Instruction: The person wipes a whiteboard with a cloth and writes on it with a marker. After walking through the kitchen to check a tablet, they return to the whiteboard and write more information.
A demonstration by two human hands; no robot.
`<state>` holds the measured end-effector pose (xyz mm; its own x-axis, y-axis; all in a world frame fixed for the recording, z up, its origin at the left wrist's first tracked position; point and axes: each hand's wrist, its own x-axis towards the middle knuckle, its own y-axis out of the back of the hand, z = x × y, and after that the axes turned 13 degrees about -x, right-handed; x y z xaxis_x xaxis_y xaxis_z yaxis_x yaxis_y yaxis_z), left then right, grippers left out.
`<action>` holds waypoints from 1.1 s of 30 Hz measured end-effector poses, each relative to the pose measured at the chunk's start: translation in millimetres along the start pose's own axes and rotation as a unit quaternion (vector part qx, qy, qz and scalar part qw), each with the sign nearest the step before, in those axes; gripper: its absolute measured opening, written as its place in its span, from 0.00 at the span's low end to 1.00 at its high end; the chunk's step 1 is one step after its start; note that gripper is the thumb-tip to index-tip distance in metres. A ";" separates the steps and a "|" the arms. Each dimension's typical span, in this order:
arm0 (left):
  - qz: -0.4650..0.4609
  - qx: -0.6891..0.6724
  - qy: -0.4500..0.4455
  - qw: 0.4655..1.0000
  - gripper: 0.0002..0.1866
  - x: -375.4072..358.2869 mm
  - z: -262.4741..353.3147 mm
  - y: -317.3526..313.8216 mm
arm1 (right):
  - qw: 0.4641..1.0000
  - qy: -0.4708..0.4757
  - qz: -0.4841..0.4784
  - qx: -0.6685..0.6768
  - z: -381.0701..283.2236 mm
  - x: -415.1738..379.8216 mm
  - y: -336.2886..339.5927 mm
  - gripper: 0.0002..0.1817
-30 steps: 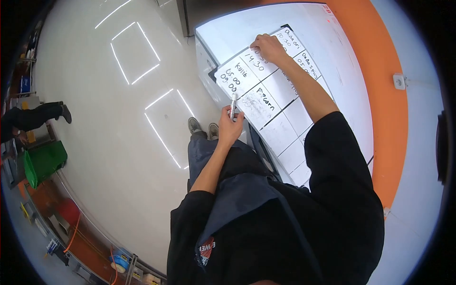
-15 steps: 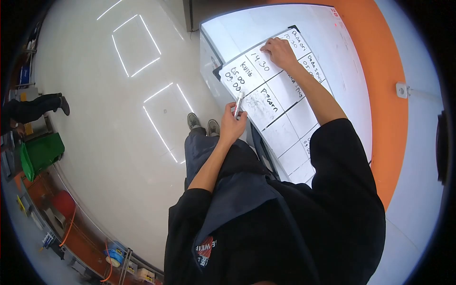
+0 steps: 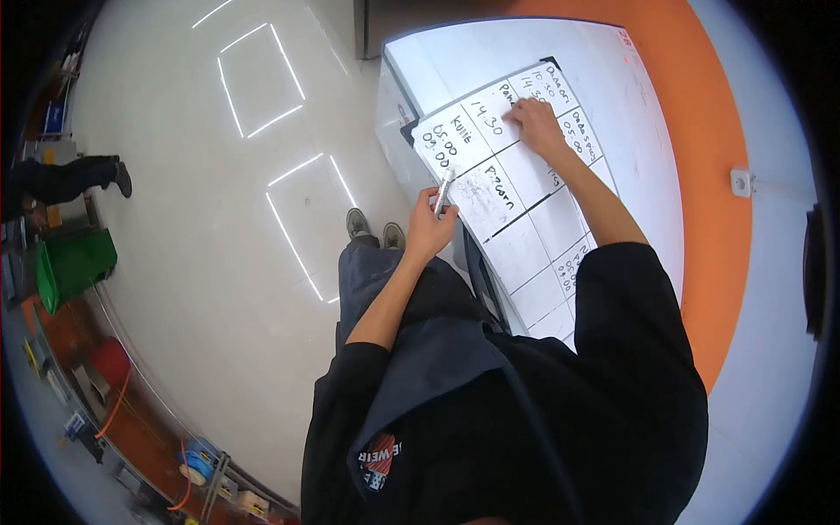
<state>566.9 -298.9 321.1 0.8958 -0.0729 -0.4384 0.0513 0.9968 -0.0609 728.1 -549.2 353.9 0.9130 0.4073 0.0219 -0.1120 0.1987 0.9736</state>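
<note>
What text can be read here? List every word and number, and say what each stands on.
"Kulit", "05.00", "09.00": whiteboard, left cell.
"14.30": cell beside the right hand.
"Pagarn", roughly: smudged cell near the marker in the left hand.
"10.30": top cell; its heading is unclear.
"WEIR": red patch on the apron, partly cut off.
Other cells: too small to read.

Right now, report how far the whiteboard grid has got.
Done: the upper cells of the whiteboard grid carry handwritten names and times. In hand: the right hand presses on an upper cell, though whether it wipes or writes is unclear; the left hand holds a marker off the board. Left: the lower cells look mostly blank.
</note>
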 end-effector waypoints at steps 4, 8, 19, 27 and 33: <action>0.018 -0.006 -0.016 1.000 0.23 -5.7 2.3 1.4 | 0.999 -0.005 -0.037 0.000 -16.6 9.1 3.9 0.12; 0.031 -0.022 0.004 0.999 0.22 -3.0 -3.6 -5.3 | 0.998 -0.009 0.035 0.047 -26.0 36.2 -8.7 0.13; 0.032 -0.020 -0.019 0.999 0.21 -5.2 -11.1 -3.8 | 0.995 0.030 0.073 0.058 -40.7 41.2 -5.6 0.12; 0.018 0.012 -0.047 0.999 0.20 -3.3 -5.4 3.7 | 0.996 0.047 0.060 0.049 -36.7 27.5 5.3 0.12; 0.005 0.024 -0.027 0.999 0.20 -5.8 1.8 8.4 | 0.996 0.068 0.028 0.040 -30.5 -7.5 11.2 0.12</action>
<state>563.0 -290.0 324.7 0.9191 -0.0627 -0.3890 0.0624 0.9980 -0.0135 708.0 -522.8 357.7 0.8443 0.5333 0.0520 -0.1251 0.1019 0.9869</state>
